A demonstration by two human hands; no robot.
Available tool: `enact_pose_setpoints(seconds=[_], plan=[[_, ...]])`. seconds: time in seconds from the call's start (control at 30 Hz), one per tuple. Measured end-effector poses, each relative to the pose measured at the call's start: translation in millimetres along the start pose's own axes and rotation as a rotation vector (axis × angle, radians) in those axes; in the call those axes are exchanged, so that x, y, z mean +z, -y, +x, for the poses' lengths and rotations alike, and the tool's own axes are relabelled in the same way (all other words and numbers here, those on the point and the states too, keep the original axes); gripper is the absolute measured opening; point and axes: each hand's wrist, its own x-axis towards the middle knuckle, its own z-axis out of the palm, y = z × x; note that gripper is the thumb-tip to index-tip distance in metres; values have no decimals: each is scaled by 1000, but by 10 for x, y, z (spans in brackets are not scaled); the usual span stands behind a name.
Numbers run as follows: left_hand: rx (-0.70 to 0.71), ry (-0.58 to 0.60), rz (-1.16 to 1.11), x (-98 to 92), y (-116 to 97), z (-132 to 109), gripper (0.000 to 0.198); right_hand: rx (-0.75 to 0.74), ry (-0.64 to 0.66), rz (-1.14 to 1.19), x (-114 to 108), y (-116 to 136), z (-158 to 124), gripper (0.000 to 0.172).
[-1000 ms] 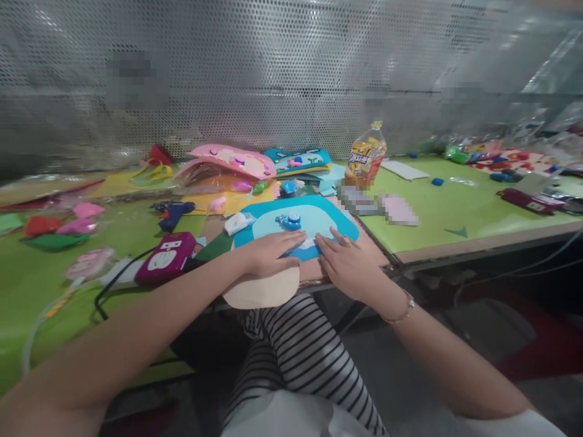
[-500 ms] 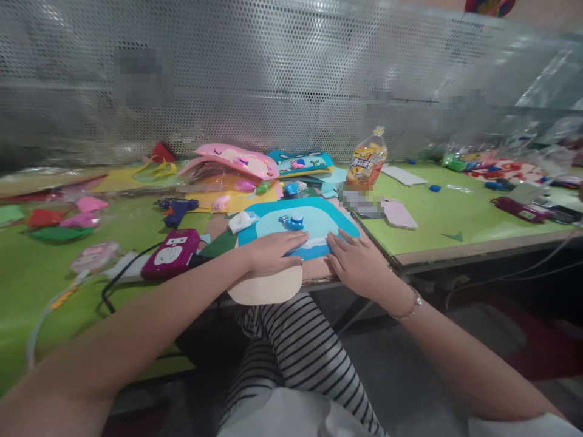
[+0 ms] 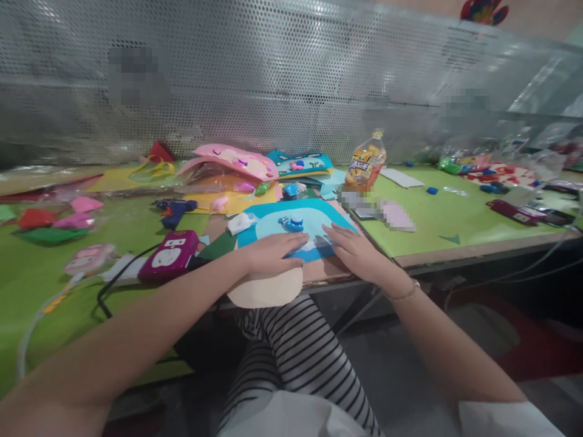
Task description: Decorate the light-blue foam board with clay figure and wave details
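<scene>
Two hands — left hand (image 3: pixel 272 255), right hand (image 3: pixel 354 250) — lie flat, fingers spread, gripping nothing, on one blue felt board (image 3: pixel 319 220).

Bright, even light is falling across the green table (image 3: pixel 432 218); glare is streaking the perforated screen (image 3: pixel 273 79), and the picture's edges are bending and blurring.

readable text | none that I can make out | drink bottle (image 3: pixel 367 162) label: pale lettering on orange, too blurred | magenta power strip (image 3: pixel 169 255): white marks only (no letters I can tell)
</scene>
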Motion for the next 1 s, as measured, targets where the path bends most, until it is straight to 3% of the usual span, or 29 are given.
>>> enact_pose_setpoints(seconds=[0.13,0.33,0.5,0.67,1.0], plan=[[4,-1,5,9,7,7,65,-33,-1,-135,90,91,11,48],[14,3,-5,14,19,15,65,-48,-62,-103,73,41,-85,46],[14,6,-5,-12,-3,7,65,58,-122,-40,46,-34,-144,48],[18,9,6,7,11,16,62,-13,-45,-149,95,-33,-158,48],[21,20,14,-2,10,20,61,-31,-17,-218,91,60,-111,46]])
